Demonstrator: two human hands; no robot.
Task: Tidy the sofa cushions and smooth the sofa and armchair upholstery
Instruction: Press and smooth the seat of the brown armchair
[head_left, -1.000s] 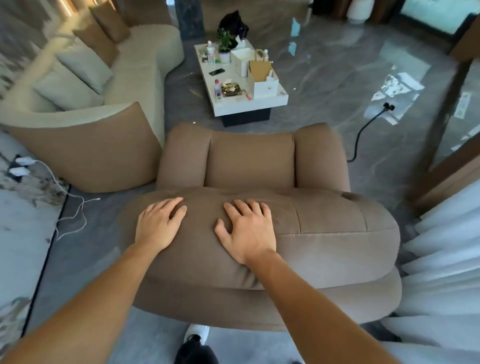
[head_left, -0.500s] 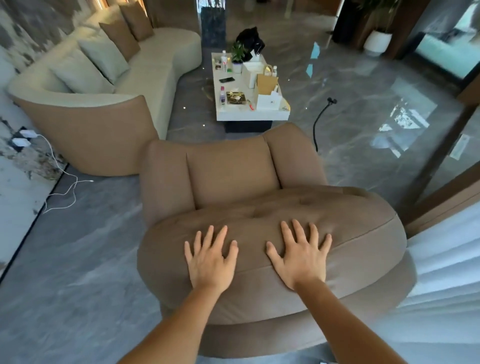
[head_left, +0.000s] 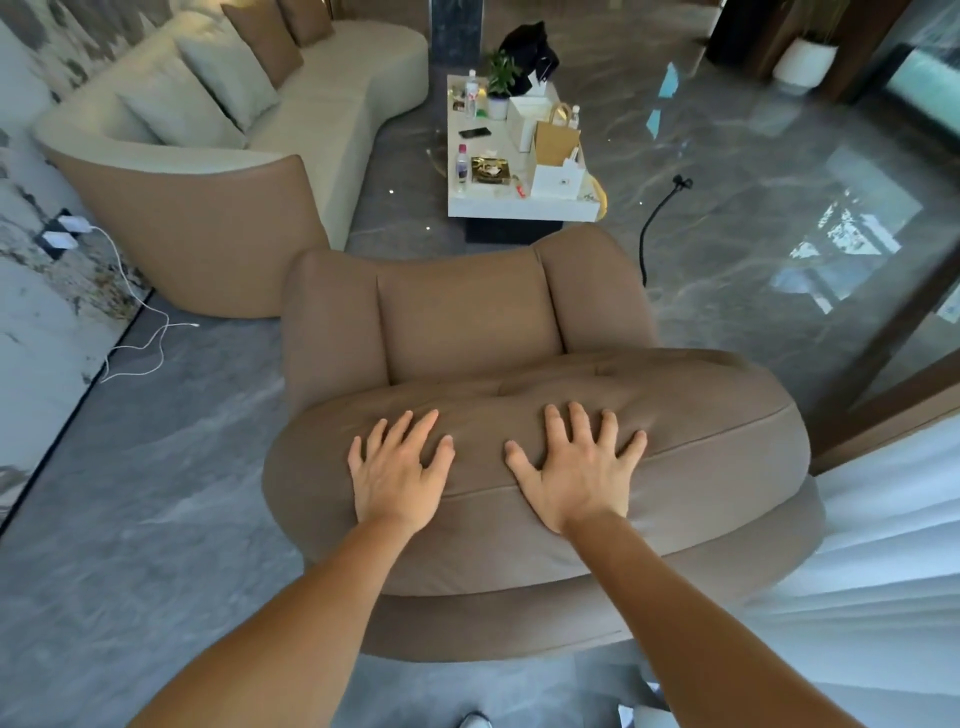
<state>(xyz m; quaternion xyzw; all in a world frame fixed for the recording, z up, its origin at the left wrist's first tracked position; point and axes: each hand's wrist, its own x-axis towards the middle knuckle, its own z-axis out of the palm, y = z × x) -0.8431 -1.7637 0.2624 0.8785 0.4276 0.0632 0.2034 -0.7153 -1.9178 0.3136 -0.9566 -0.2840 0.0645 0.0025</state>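
Note:
I stand behind a brown leather armchair (head_left: 467, 322) and look down over its padded backrest top (head_left: 701, 431). My left hand (head_left: 397, 473) lies flat on the backrest's left part, fingers spread. My right hand (head_left: 576, 467) lies flat beside it, fingers spread, palm on the seam. Neither hand holds anything. Further back at the left curves a cream sofa (head_left: 322, 109) with a brown outer shell. Pale green cushions (head_left: 208, 98) and brown cushions (head_left: 270, 41) lean against its back.
A white coffee table (head_left: 519, 208) with bottles, a paper bag, boxes and a plant stands beyond the armchair. A black cable (head_left: 657, 218) runs over the glossy grey floor. White chargers and cords (head_left: 67, 231) lie at the left wall. White curtain (head_left: 883, 545) hangs at the right.
Both hands have slid rightward along the backrest top and their fingers have spread wider. My view has shifted, so the armchair appears turned and the sofa sits further left.

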